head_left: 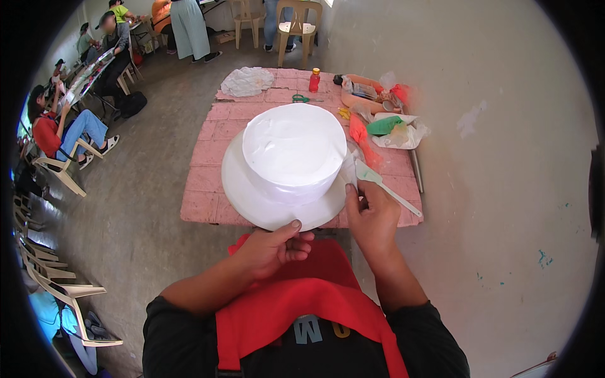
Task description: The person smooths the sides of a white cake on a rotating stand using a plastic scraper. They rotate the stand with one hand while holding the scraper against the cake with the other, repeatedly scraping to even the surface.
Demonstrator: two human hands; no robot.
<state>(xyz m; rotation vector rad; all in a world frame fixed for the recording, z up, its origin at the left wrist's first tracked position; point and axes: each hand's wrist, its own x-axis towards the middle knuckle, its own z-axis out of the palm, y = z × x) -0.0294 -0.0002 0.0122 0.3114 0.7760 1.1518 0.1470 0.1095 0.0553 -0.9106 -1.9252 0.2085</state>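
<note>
A white-frosted round cake stands on a round white cake stand in front of me. Its top is pale and slightly uneven, its side fairly smooth. My left hand grips the stand's near rim, thumb on top and fingers curled beneath. At the cake's right side, my right hand pinches a thin whitish scraper whose edge is against or very close to the frosting. Just beyond those fingers, a pale spatula lies slanted, its handle toward the table's right corner.
The pink table carries crumpled white paper, green-handled scissors, a red bottle and a pile of plastic bags. A wall rises on the right. People sit at tables on the left; plastic chairs stand behind.
</note>
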